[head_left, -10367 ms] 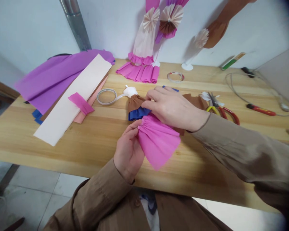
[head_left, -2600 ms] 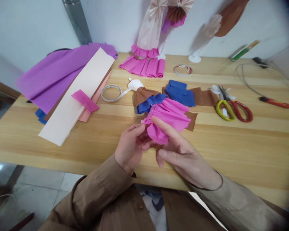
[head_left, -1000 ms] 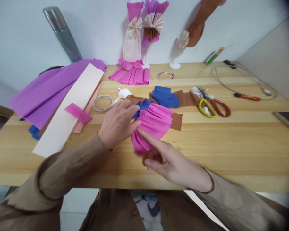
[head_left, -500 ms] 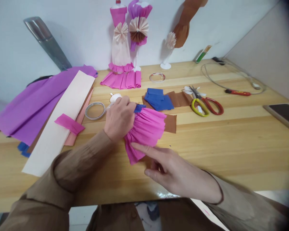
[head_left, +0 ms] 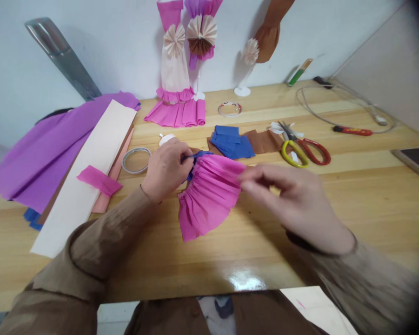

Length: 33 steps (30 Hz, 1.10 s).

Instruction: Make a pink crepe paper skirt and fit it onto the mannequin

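A gathered pink crepe paper skirt [head_left: 209,195] fans out over the table, with a bit of blue paper [head_left: 202,153] at its narrow end. My left hand [head_left: 169,165] is closed around that narrow end. Beyond its knuckles shows a white rounded piece with a small knob [head_left: 166,138]; how it joins the skirt is hidden. At the skirt's right edge, my right hand [head_left: 293,200] pinches the paper between thumb and forefinger, slightly blurred. Just behind lie folded blue paper [head_left: 230,141] and a brown paper strip [head_left: 263,142].
Scissors [head_left: 302,149] lie right of the blue paper, near a red-handled tool with a cable [head_left: 352,130] and a phone [head_left: 416,163]. A tape roll [head_left: 136,160] and stacked paper sheets [head_left: 87,172] are on the left. Paper-dressed mannequins [head_left: 176,60] stand by the wall.
My right hand has moved right and up, from pointing at the skirt's lower left to pinching its right edge. The skirt is spread wider. My left hand keeps its hold.
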Each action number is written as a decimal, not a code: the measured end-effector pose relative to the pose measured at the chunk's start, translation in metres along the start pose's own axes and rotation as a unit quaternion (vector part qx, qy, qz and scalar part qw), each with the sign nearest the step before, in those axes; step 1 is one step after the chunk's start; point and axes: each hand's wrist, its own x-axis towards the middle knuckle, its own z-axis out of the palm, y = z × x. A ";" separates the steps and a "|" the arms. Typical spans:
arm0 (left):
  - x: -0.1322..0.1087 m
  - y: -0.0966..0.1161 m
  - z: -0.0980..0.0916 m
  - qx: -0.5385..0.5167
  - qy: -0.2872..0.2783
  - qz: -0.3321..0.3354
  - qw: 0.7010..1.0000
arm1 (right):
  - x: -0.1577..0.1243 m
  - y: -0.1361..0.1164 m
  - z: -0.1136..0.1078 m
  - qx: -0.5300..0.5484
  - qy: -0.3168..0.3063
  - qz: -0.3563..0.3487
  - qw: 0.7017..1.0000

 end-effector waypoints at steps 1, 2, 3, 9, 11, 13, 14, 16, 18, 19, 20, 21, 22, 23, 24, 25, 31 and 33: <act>0.000 0.000 0.000 -0.001 0.003 0.000 1.000 | 0.009 0.006 -0.002 -0.052 0.035 -0.012 0.998; 0.001 0.000 -0.001 -0.004 0.007 -0.001 1.000 | 0.017 0.012 -0.003 -0.083 0.054 -0.040 0.994; 0.001 -0.001 -0.001 -0.007 0.011 -0.002 1.000 | 0.025 0.017 -0.002 -0.102 0.056 -0.071 0.991; 0.002 -0.001 -0.002 -0.031 0.010 -0.031 0.999 | 0.048 0.019 0.016 -0.231 -0.055 -0.068 0.969; 0.003 -0.001 -0.002 -0.040 0.011 -0.037 0.998 | 0.049 0.016 0.020 -0.261 -0.087 -0.044 0.960; 0.003 0.000 -0.001 -0.047 0.017 -0.039 0.998 | 0.049 0.015 0.022 -0.274 -0.107 -0.033 0.955; 0.004 0.000 -0.002 -0.049 0.020 -0.038 0.998 | 0.049 0.014 0.023 -0.274 -0.110 -0.031 0.955; 0.004 0.001 -0.002 -0.049 0.025 -0.038 0.998 | 0.048 0.015 0.022 -0.267 -0.111 -0.025 0.957; 0.005 0.001 -0.002 -0.041 0.023 -0.039 0.998 | 0.049 0.015 0.021 -0.249 -0.119 -0.014 0.961; 0.005 0.001 -0.002 -0.033 0.022 -0.039 0.998 | 0.049 0.015 0.021 -0.237 -0.126 -0.007 0.963; 0.005 0.001 -0.002 -0.025 0.022 -0.038 0.999 | 0.050 0.016 0.021 -0.224 -0.133 -0.002 0.965; 0.005 0.001 -0.002 -0.017 0.023 -0.035 0.999 | 0.051 0.016 0.021 -0.212 -0.140 0.002 0.967; 0.005 0.001 -0.002 -0.011 0.026 -0.030 0.999 | 0.052 0.016 0.021 -0.204 -0.145 0.004 0.968; 0.005 0.000 -0.002 -0.005 0.029 -0.025 0.999 | 0.053 0.017 0.022 -0.200 -0.147 0.006 0.969; 0.005 0.000 -0.002 0.000 0.031 -0.019 0.999 | 0.054 0.017 0.023 -0.200 -0.145 0.007 0.969; 0.005 0.000 -0.002 0.005 0.031 -0.014 0.999 | 0.056 0.017 0.024 -0.202 -0.142 0.009 0.969; 0.005 0.001 -0.003 0.020 0.020 -0.016 0.999 | 0.070 0.019 0.032 -0.144 -0.116 0.054 0.981; 0.004 0.001 -0.004 0.017 0.021 -0.014 1.000 | 0.073 0.023 0.034 -0.108 -0.109 0.076 0.985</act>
